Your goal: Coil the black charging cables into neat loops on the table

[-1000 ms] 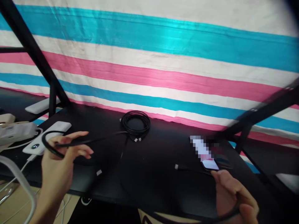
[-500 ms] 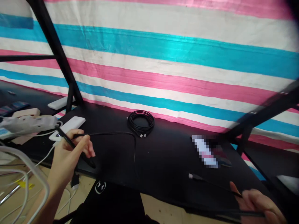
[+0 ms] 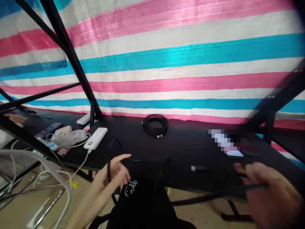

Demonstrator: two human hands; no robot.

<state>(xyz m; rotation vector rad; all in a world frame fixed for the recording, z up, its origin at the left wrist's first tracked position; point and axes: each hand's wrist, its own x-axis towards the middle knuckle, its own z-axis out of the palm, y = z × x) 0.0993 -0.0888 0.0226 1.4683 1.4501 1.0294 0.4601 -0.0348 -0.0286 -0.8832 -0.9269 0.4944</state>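
L hand (image 3: 116, 173): fingers part-curled, loop of black cable (image 3: 109, 170) about it; grip firmness can't be told. R hand (image 3: 267, 184), blurred: closed on cable, seemingly same one. Slack spans desk (image 3: 133, 136) front. Risk (est.): slack could snag coiled cable (image 3: 156, 125); swinging plug (image 3: 199, 168) could hit phone (image 3: 234, 154).

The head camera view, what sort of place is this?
Probably a shared, makeshift workspace: a black table backed by a striped plastic-looking sheet, a white power strip on the left, and another person's hand at the far left.
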